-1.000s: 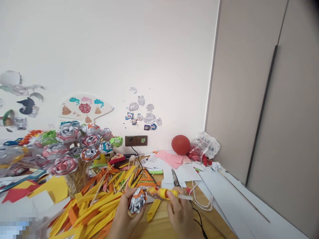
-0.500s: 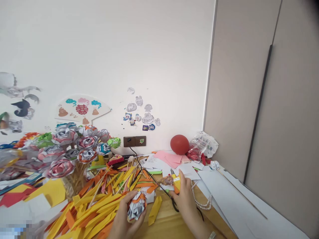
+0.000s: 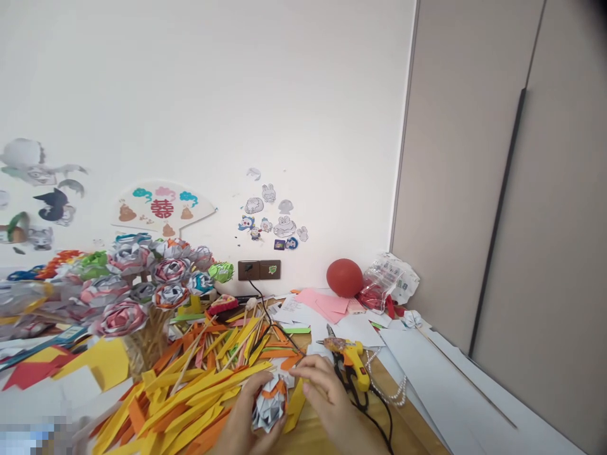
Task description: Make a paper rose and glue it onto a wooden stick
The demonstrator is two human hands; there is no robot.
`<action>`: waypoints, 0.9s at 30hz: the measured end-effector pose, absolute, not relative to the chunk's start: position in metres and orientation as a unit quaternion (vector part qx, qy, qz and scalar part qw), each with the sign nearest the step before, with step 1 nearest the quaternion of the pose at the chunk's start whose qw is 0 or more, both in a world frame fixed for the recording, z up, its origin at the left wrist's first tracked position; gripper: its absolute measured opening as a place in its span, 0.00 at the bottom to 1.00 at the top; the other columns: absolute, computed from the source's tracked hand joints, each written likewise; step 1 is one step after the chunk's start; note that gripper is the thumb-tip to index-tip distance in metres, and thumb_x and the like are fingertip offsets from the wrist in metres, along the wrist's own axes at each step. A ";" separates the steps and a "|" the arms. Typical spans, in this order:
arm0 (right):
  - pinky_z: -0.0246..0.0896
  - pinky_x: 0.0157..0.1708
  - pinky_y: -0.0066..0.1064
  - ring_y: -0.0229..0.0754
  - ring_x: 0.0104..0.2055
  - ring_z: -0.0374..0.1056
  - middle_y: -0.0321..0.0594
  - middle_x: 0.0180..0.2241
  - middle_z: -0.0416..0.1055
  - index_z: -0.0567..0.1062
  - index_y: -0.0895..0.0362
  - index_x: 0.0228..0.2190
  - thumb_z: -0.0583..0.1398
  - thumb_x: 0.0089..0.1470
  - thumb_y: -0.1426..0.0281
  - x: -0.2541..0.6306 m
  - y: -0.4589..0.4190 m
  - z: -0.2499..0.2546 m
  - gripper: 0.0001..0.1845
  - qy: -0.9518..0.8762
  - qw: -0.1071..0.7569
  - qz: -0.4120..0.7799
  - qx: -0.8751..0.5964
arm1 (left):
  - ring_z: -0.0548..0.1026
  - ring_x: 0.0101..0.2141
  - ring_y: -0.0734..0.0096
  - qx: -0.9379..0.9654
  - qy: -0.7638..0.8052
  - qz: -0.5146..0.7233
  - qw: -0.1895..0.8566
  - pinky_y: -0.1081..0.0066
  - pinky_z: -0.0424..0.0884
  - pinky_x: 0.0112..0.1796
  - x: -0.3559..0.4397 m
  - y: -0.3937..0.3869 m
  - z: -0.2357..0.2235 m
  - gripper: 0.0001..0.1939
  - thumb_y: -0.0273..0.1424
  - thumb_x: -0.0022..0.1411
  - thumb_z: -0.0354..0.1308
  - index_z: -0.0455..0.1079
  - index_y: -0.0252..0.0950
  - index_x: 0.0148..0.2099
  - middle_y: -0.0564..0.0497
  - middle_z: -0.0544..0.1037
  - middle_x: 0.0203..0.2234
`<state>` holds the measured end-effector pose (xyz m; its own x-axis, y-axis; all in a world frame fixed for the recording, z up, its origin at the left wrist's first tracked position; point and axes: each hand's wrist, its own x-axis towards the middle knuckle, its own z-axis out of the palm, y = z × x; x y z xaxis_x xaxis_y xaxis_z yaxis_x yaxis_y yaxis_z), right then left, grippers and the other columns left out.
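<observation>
A folded paper flower (image 3: 269, 404), grey-white with an orange band, is cupped in my left hand (image 3: 239, 414). Its thumb and fingers wrap round the flower's sides. My right hand (image 3: 327, 398) is just right of the flower, its fingers bent toward it and the thumb apart from them. Nothing shows in that hand, and I cannot tell whether its fingertips touch the paper. A yellow glue gun (image 3: 353, 361) with a black cord lies on the table beyond my right hand. One yellow paper strip (image 3: 296, 404) lies partly behind my hands.
Yellow and orange folded paper strips (image 3: 190, 404) are heaped at left, before a bunch of paper flowers (image 3: 123, 316). A red balloon (image 3: 344, 278), a bead string (image 3: 396, 398), white sheets (image 3: 441, 385) and a flower on a long stick (image 3: 467, 376) are at right.
My right hand has let go of the glue gun, which now rests on the table, and has moved left to the paper flower. My left hand still holds the flower.
</observation>
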<state>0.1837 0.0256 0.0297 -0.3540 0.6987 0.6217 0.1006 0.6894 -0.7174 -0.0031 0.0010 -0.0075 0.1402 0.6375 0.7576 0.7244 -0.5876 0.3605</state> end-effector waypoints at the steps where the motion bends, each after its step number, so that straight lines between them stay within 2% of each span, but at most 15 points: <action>1: 0.57 0.47 0.35 0.41 0.45 0.63 0.40 0.39 0.66 0.74 0.51 0.38 0.53 0.51 0.79 0.182 0.022 0.031 0.17 -0.766 0.507 0.304 -0.252 | 0.77 0.38 0.61 -0.755 -0.450 -0.476 0.042 0.68 0.75 0.37 -0.002 0.000 -0.007 0.23 0.28 0.54 0.55 0.52 0.39 0.51 0.44 0.73 0.40; 4: 0.57 0.47 0.35 0.41 0.44 0.62 0.39 0.38 0.66 0.73 0.51 0.37 0.52 0.47 0.83 0.182 0.018 0.033 0.20 -0.769 0.517 0.292 -0.238 | 0.77 0.39 0.61 -0.760 -0.444 -0.474 0.033 0.68 0.75 0.38 0.000 -0.001 -0.005 0.24 0.27 0.53 0.55 0.53 0.39 0.52 0.44 0.75 0.41; 9: 0.57 0.45 0.35 0.41 0.43 0.61 0.39 0.38 0.65 0.72 0.50 0.40 0.51 0.45 0.84 0.182 0.020 0.030 0.25 -0.786 0.524 0.248 -0.218 | 0.76 0.42 0.59 -0.768 -0.443 -0.461 0.041 0.67 0.74 0.41 -0.003 0.001 -0.008 0.28 0.25 0.51 0.56 0.54 0.36 0.55 0.42 0.75 0.44; 16: 0.57 0.43 0.36 0.42 0.42 0.61 0.39 0.38 0.65 0.69 0.51 0.45 0.53 0.45 0.81 0.180 0.016 0.028 0.25 -0.824 0.501 0.166 -0.207 | 0.75 0.43 0.59 -0.784 -0.406 -0.465 0.055 0.65 0.72 0.42 -0.002 0.006 -0.008 0.26 0.24 0.51 0.54 0.58 0.37 0.53 0.41 0.75 0.43; 19: 0.57 0.44 0.37 0.45 0.43 0.60 0.41 0.40 0.64 0.66 0.52 0.47 0.58 0.45 0.75 0.180 0.016 0.025 0.24 -0.840 0.471 0.160 -0.218 | 0.74 0.43 0.59 -0.776 -0.427 -0.464 -0.007 0.64 0.72 0.43 0.004 0.004 0.001 0.22 0.26 0.52 0.54 0.61 0.38 0.51 0.42 0.75 0.42; 22: 0.55 0.47 0.39 0.48 0.47 0.58 0.42 0.44 0.63 0.64 0.53 0.48 0.64 0.39 0.68 0.179 0.018 0.021 0.32 -0.846 0.433 0.185 -0.249 | 0.73 0.45 0.58 -0.728 -0.490 -0.467 -0.112 0.62 0.70 0.44 0.009 0.001 0.006 0.19 0.30 0.53 0.54 0.63 0.37 0.49 0.41 0.74 0.44; 24: 0.55 0.47 0.40 0.50 0.47 0.58 0.42 0.44 0.63 0.65 0.54 0.48 0.67 0.34 0.65 0.177 0.019 0.017 0.36 -0.840 0.419 0.204 -0.280 | 0.71 0.48 0.56 -0.693 -0.513 -0.475 -0.176 0.59 0.68 0.47 0.011 0.000 0.005 0.21 0.33 0.53 0.55 0.62 0.36 0.50 0.41 0.73 0.47; 27: 0.57 0.45 0.39 0.50 0.46 0.60 0.43 0.42 0.65 0.68 0.54 0.44 0.67 0.35 0.69 0.172 0.020 0.013 0.30 -0.816 0.432 0.211 -0.320 | 0.64 0.54 0.55 -0.672 -0.497 -0.484 -0.257 0.57 0.61 0.52 0.012 0.000 -0.004 0.28 0.40 0.54 0.54 0.57 0.34 0.56 0.39 0.67 0.53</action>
<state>0.1722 0.0198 0.0132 -0.4220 0.7051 0.5699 0.3401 0.7058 -0.6215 0.0123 0.0003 -0.0038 0.0357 0.9179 0.3952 0.4195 -0.3727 0.8277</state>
